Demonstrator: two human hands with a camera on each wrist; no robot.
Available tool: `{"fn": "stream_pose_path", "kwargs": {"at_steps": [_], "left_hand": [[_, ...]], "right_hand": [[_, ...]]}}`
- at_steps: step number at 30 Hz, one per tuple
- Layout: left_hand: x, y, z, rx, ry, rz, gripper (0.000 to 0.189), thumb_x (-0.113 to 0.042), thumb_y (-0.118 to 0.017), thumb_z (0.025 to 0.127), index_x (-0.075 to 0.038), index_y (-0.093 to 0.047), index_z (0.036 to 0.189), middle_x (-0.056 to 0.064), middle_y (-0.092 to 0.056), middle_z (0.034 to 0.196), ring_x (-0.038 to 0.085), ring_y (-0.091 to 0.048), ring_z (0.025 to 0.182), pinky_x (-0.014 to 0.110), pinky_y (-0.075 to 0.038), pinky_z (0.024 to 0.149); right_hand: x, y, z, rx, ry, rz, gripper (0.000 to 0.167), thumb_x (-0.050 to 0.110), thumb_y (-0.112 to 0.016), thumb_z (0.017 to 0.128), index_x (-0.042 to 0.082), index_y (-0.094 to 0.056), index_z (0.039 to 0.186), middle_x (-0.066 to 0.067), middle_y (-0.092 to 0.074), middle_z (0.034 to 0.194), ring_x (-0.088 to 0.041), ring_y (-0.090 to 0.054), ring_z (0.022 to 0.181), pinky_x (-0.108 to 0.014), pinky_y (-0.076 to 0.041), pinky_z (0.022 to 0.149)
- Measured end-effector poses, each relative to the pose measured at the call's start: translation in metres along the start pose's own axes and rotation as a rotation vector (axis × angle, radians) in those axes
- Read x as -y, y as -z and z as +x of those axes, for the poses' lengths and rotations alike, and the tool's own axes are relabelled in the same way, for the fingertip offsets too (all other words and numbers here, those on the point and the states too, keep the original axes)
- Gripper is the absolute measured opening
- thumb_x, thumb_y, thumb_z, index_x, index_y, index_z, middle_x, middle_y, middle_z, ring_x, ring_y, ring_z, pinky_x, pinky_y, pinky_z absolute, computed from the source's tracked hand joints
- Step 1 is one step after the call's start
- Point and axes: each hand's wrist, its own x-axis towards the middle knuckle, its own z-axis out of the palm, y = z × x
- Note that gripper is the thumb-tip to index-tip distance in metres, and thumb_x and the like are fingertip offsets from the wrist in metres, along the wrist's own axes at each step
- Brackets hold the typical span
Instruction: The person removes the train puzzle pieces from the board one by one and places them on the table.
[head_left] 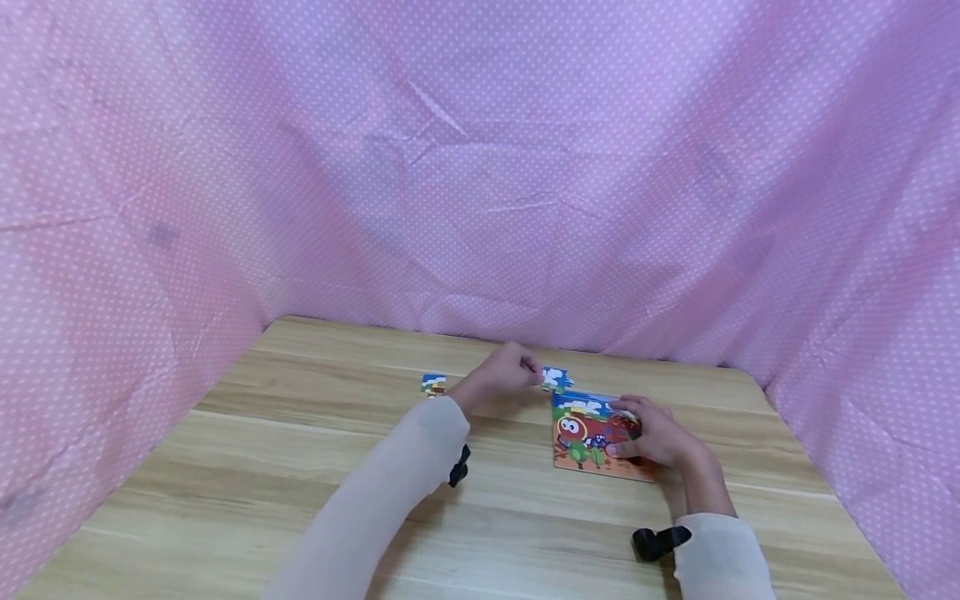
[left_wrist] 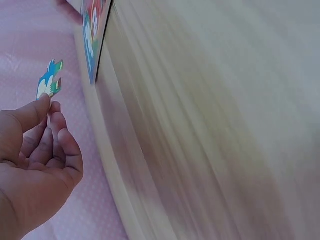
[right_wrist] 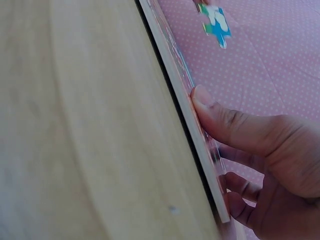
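Observation:
My left hand (head_left: 508, 371) pinches a jigsaw piece (head_left: 556, 377) between thumb and fingertips, just beyond the puzzle board's far left corner. Blue, white and green show on the piece (left_wrist: 48, 84) in the left wrist view, where it is held up off the table. The puzzle board (head_left: 573, 457) lies flat, with a cartoon picture of a big-eyed green and red figure. Over its right part spreads my right hand (head_left: 654, 429), thumb and fingertips resting on the upper face. This hand hides part of the picture. In the right wrist view the thumb (right_wrist: 212, 112) touches the board near its edge.
Another jigsaw piece (head_left: 433, 383) lies on the wooden table (head_left: 517, 533), left of my left forearm. A pink dotted cloth (head_left: 495, 208) hangs behind the table and along both sides. Each wrist wears a black device (head_left: 660, 543).

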Motion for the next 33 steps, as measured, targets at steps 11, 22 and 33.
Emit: {"fn": "stream_pose_path", "kwargs": {"at_steps": [11,22,33], "left_hand": [[0.022,0.036,-0.011,-0.042,0.002,0.037,0.009,-0.011,-0.070,0.097,-0.006,-0.076,0.094,0.004,-0.072,0.092,0.016,-0.061,0.083,0.027,-0.052,0.073],[0.043,0.058,-0.026,-0.078,0.057,0.092,0.005,-0.013,-0.073,0.096,-0.009,-0.074,0.098,0.002,-0.070,0.096,0.017,-0.063,0.091,0.031,-0.054,0.082],[0.070,0.066,-0.037,-0.104,0.133,0.095,0.011,-0.018,-0.076,0.094,-0.009,-0.075,0.101,0.002,-0.070,0.097,0.016,-0.061,0.090,0.029,-0.051,0.075]], "right_hand": [[-0.001,0.000,-0.001,-0.008,0.001,0.011,0.082,0.037,-0.086,0.083,0.010,-0.049,0.151,-0.021,-0.029,0.161,-0.050,-0.025,0.139,-0.077,-0.026,0.106],[-0.002,-0.001,-0.001,0.001,0.003,0.007,0.083,0.040,-0.086,0.082,0.010,-0.050,0.150,-0.021,-0.029,0.161,-0.050,-0.025,0.139,-0.078,-0.027,0.105],[-0.002,-0.001,0.000,0.002,0.010,0.002,0.082,0.041,-0.085,0.083,0.011,-0.049,0.151,-0.021,-0.029,0.162,-0.050,-0.025,0.139,-0.077,-0.027,0.106]]}}
